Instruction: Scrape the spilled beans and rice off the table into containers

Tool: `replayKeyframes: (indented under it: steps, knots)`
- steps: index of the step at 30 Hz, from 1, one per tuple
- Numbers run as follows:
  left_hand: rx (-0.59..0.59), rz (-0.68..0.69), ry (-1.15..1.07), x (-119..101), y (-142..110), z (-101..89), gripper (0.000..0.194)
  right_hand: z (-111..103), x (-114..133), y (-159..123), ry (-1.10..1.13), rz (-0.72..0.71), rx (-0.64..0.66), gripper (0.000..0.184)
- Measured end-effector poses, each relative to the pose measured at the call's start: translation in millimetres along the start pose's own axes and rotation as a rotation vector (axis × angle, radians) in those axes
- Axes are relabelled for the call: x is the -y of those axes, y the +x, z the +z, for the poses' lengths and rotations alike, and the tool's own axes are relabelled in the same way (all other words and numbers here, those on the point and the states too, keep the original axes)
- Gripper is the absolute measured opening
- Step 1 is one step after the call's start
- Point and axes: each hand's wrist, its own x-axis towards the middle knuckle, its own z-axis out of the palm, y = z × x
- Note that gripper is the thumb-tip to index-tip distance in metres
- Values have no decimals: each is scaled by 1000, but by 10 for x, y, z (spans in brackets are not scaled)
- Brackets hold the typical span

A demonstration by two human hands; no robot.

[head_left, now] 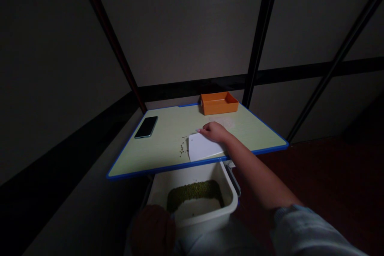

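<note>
A flat white sheet (pixel 202 149) is held by its far edge in the right hand (pixel 215 132), with the thumb laid along it and the fingers closed around that edge, over a pale tabletop (pixel 168 122) edged in blue. The sheet is set at the near edge of the table, and a small hole is seen near one of its corners. Just beside its left edge, a loose scatter of small dark grains (pixel 181 147) is spread on the surface. Below the table's near edge, a white tub (pixel 207 217) is placed, its floor partly covered by a bank of green grains (pixel 195 190) that is heaped mostly along the far side. The left hand (pixel 154 226) is sunk in shadow by the tub's near left corner, well apart from the right; whether anything is gripped by it cannot be told. A dark-screened phone (pixel 146 127) is laid at the table's left side, and an orange tray (pixel 221 108) is stood at the far right edge. The right forearm is bared below a pale sleeve (pixel 309 230).
</note>
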Motion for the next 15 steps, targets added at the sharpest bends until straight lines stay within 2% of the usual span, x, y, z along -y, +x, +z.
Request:
replayKeyframes:
  steps: [3,8,11,15]
  knots:
    - [63,116,54,19,-35,-2,13,-4,-13,7,-4,42,-64,49]
    - [64,58,32,-17,-61,0,20,3,-29,27,-22,170,-167,48]
    - [75,46,18,-36,-65,2,19,21,-12,23,44,135,-191,48]
    - [86,33,16,-57,-48,-8,21,66,31,0,120,76,-148,45]
